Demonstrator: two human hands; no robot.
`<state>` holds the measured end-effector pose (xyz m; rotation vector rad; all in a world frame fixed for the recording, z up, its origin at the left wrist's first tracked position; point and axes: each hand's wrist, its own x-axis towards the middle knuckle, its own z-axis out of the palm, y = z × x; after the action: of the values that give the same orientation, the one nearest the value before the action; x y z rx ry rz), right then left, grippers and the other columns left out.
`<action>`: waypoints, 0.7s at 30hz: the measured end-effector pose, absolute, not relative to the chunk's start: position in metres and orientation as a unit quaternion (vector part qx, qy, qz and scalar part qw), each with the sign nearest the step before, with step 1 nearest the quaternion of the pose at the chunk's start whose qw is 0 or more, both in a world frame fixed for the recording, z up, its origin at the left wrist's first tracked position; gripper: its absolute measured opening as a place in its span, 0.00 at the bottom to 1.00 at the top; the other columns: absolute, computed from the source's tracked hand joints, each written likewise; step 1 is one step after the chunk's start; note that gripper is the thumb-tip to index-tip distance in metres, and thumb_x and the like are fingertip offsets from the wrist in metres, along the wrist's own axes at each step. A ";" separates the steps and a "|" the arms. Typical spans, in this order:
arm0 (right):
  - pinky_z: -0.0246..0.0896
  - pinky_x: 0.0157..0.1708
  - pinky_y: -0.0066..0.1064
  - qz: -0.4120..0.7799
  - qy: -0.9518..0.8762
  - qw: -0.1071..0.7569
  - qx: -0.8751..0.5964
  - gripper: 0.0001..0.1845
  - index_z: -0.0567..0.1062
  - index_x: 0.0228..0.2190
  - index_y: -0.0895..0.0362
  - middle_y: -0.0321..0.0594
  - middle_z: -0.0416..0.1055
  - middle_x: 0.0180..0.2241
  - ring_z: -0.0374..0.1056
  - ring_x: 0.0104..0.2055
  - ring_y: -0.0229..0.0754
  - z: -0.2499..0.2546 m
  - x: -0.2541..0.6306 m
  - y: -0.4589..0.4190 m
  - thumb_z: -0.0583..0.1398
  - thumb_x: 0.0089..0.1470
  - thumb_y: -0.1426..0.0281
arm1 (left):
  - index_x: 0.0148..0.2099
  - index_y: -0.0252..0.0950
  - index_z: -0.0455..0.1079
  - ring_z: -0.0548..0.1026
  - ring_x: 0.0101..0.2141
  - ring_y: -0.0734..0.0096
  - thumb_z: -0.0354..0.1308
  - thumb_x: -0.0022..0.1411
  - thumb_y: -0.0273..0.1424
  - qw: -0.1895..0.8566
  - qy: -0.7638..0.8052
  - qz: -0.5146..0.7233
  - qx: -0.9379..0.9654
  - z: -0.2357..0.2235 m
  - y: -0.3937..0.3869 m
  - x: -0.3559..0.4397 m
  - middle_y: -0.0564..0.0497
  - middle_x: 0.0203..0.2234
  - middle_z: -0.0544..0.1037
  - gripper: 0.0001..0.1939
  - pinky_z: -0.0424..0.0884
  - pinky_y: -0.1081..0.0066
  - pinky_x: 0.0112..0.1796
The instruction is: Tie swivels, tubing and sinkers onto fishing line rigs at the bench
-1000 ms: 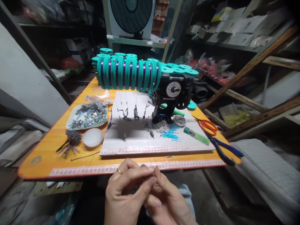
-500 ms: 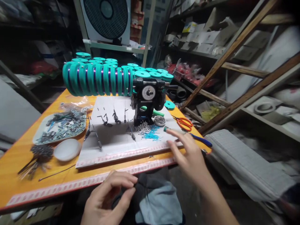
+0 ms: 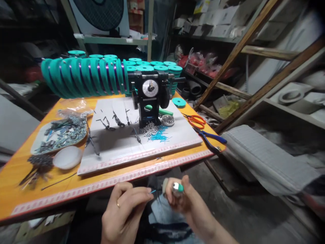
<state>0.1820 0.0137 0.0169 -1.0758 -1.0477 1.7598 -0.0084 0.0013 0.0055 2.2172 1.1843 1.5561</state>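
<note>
My left hand (image 3: 127, 206) is closed in a pinch above my lap, with a thin blue strip (image 3: 153, 191) poking out of its fingertips. Wrapped in the fingers of my right hand (image 3: 186, 196) is a green lighter (image 3: 177, 187), its metal top and green button facing me. The two hands are apart, just off the table's front edge. Beyond them, a pile of similar blue strips (image 3: 160, 135) lies on the white board (image 3: 122, 149) beside small silvery beads (image 3: 149, 129).
A black stand (image 3: 149, 101) carries a row of teal spools (image 3: 83, 78). At left are a tray of small parts (image 3: 83, 137) and a white bowl (image 3: 67, 158). Orange-handled scissors (image 3: 196, 121) and blue-handled pliers (image 3: 213, 138) lie at right.
My right hand left the left hand, reached to the board's right side, and came back with the lighter. The view has swung right. My left hand still pinches.
</note>
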 end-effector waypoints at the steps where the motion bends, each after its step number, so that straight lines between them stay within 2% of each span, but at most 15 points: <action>1: 0.34 0.19 0.23 0.769 -0.329 0.385 -0.391 0.40 0.63 0.18 0.58 0.31 0.52 0.20 0.44 0.21 0.31 0.011 0.178 0.009 0.49 0.53 0.33 | 0.44 0.38 0.75 0.76 0.33 0.69 0.62 0.56 0.11 0.084 0.394 0.521 0.753 0.004 0.001 -0.007 0.52 0.34 0.84 0.19 0.71 0.69 0.35; 4: 0.26 0.17 0.22 0.855 -0.185 0.341 -0.344 0.39 0.59 0.17 0.57 0.26 0.47 0.17 0.35 0.19 0.28 -0.003 0.171 0.003 0.55 0.48 0.33 | 0.43 0.38 0.76 0.77 0.32 0.69 0.62 0.57 0.13 0.062 0.395 0.503 0.766 0.003 0.001 -0.005 0.52 0.34 0.85 0.17 0.70 0.68 0.36; 8: 0.24 0.16 0.20 0.873 -0.117 0.317 -0.352 0.38 0.59 0.15 0.57 0.25 0.47 0.14 0.35 0.18 0.27 -0.012 0.168 0.001 0.58 0.48 0.36 | 0.42 0.38 0.76 0.75 0.30 0.69 0.63 0.58 0.16 0.032 0.400 0.486 0.776 0.002 0.001 -0.002 0.52 0.33 0.86 0.14 0.70 0.69 0.34; 13: 0.27 0.16 0.18 0.889 -0.065 0.287 -0.350 0.37 0.58 0.13 0.57 0.25 0.46 0.11 0.35 0.16 0.26 -0.019 0.164 0.000 0.55 0.52 0.38 | 0.42 0.39 0.76 0.74 0.31 0.68 0.63 0.58 0.17 0.028 0.405 0.476 0.780 -0.002 0.000 -0.002 0.53 0.33 0.86 0.13 0.71 0.69 0.34; 18: 0.28 0.15 0.18 0.898 -0.025 0.262 -0.353 0.38 0.58 0.13 0.57 0.26 0.48 0.10 0.35 0.15 0.26 -0.021 0.163 0.000 0.47 0.59 0.40 | 0.42 0.39 0.76 0.75 0.31 0.67 0.63 0.59 0.17 0.019 0.406 0.470 0.783 -0.004 0.001 -0.002 0.52 0.34 0.86 0.13 0.71 0.68 0.34; 21: 0.29 0.15 0.17 0.900 -0.012 0.256 -0.354 0.40 0.58 0.13 0.57 0.27 0.49 0.10 0.36 0.14 0.26 -0.019 0.162 0.001 0.44 0.59 0.38 | 0.42 0.39 0.76 0.75 0.31 0.67 0.64 0.59 0.18 0.018 0.406 0.471 0.783 -0.005 0.002 -0.002 0.52 0.34 0.86 0.12 0.71 0.69 0.34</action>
<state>0.1616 0.0006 -0.0187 -0.9612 -0.0325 2.4422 -0.0019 0.0019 -0.0053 2.4310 1.2612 1.4628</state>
